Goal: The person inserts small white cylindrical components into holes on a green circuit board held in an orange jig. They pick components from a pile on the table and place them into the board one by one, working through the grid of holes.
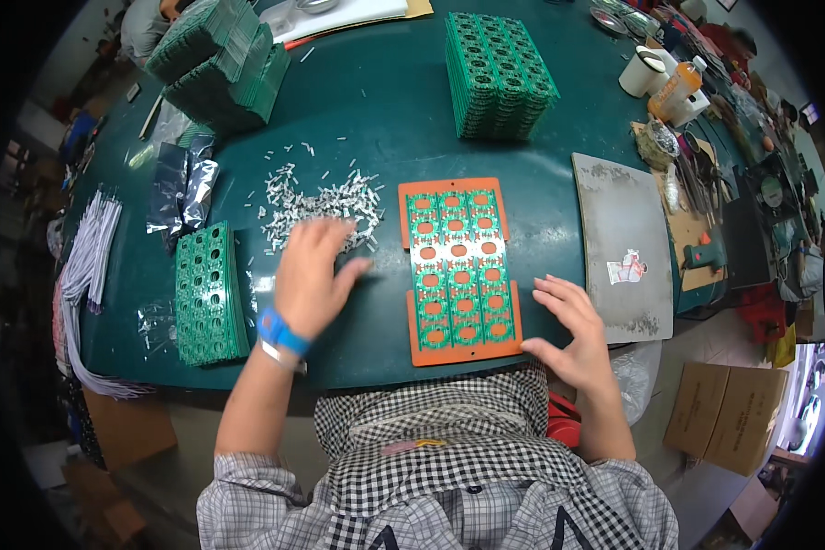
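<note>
A green circuit board panel (454,249) with rows of oval cut-outs lies on an orange fixture plate (467,353) in front of me. My right hand (573,337) is open at the plate's lower right corner, its thumb at the edge and its fingers spread over the table. Left of the plate, a loose pile of small white tubular pieces (339,203) is scattered on the table. My left hand (312,275) reaches to the near side of that pile with fingers stretched out and thumb apart. Nothing shows in its grasp, though its fingertips overlap the pieces.
Stacks of green panels stand at the near left (209,298), far left (225,64) and far middle (497,78). A grey metal plate (614,238) lies to the right. White wires (90,266) hang over the left edge. A bottle (676,90) and tools crowd the far right.
</note>
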Demonstrator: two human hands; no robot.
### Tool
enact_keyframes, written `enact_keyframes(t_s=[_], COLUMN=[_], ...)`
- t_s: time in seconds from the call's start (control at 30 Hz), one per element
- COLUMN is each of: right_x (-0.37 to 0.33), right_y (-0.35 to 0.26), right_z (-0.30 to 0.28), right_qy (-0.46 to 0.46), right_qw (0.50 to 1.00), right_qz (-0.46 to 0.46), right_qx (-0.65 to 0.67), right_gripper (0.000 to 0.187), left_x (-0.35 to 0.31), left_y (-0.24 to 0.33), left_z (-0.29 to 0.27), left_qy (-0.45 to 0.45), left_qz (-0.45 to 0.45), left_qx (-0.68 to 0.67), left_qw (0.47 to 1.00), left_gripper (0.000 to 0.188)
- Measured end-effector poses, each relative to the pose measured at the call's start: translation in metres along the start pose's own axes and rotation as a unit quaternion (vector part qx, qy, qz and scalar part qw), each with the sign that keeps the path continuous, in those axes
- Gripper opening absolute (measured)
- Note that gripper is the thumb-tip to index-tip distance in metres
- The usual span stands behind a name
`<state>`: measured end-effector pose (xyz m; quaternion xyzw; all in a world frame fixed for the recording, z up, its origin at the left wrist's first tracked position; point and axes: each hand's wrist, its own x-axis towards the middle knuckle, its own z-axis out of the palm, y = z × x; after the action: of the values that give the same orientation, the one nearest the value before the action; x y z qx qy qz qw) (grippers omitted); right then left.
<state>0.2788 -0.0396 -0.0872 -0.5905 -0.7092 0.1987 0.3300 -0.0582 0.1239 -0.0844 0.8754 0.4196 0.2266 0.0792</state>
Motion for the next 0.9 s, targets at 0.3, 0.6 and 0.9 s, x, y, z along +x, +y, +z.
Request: enact_keyframes(t_s=[0.3,0.6,0.9], right_x=[0.018,0.068,0.113], right_y=[-0.01,0.003,0.005], right_z=[-0.004,-0.02,-0.022], right_qy=[-0.024,-0.027,-0.088], right_qw=[0.997,0.997,0.985], right_qz=[-0.07,-0.065,0.001], right_qx=[0.024,0.042,0.148], right_gripper=[0.043,0.029,0.023], left_x=[0.049,0.057,0.055], left_y=[-0.031,-0.05,-0.032], left_z=[0.053,0.043,0.018], left_qy=[0.037,0.172,0.013], left_qz=[-0.034,-0.135,-0.248], left_qx=[0.07,-0.233,-0.893], left_qw=[0.996,0.948,0.375], left_gripper=[0.036,0.002,0.016])
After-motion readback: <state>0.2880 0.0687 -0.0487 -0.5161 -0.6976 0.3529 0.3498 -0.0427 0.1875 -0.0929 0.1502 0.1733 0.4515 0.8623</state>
